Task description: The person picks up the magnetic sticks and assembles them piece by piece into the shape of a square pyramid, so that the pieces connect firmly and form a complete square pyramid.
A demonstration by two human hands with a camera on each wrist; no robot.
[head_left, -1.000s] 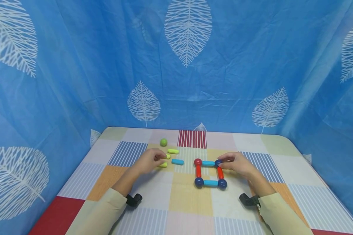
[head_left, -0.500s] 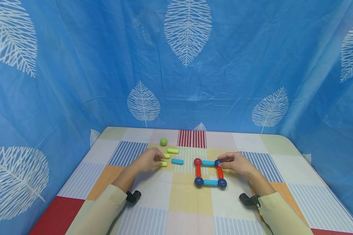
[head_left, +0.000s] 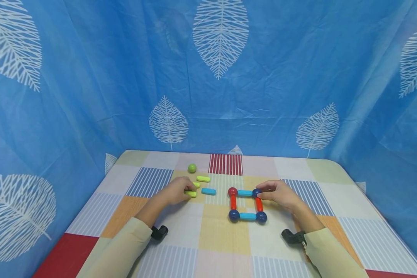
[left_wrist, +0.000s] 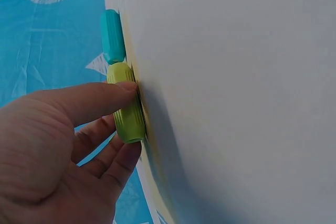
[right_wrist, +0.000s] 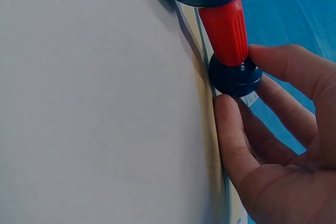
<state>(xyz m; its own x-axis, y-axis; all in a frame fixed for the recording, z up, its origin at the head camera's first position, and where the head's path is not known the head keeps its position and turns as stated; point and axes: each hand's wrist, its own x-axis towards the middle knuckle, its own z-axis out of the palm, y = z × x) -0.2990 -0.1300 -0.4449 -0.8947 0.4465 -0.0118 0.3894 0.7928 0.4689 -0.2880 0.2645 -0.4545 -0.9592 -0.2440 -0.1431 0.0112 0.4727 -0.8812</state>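
Observation:
My left hand [head_left: 178,190] pinches a yellow-green rod [left_wrist: 130,121] lying on the table, thumb on one side and fingers on the other. Just beyond it, a second yellow-green rod [head_left: 196,185] is partly hidden by the fingers. A square of rods and balls lies flat to the right. Its corners are a red ball [head_left: 232,192] and three dark blue balls; two light blue rods and two red rods form the sides. With thumb and fingers my right hand [head_left: 280,194] holds the far right dark blue ball [right_wrist: 234,81], where a red rod [right_wrist: 227,32] joins it.
A loose light blue rod [head_left: 208,191] lies between the left hand and the square. Farther back are another yellow-green rod [head_left: 203,179] and a green ball [head_left: 192,168]. A patchwork cloth [head_left: 224,239] covers the table, and a blue leaf-print curtain [head_left: 264,96] surrounds it.
My left hand has lowered a little and its thumb and fingers have closed on the near yellow-green rod. My right hand stays at the same corner ball, and the square has not moved.

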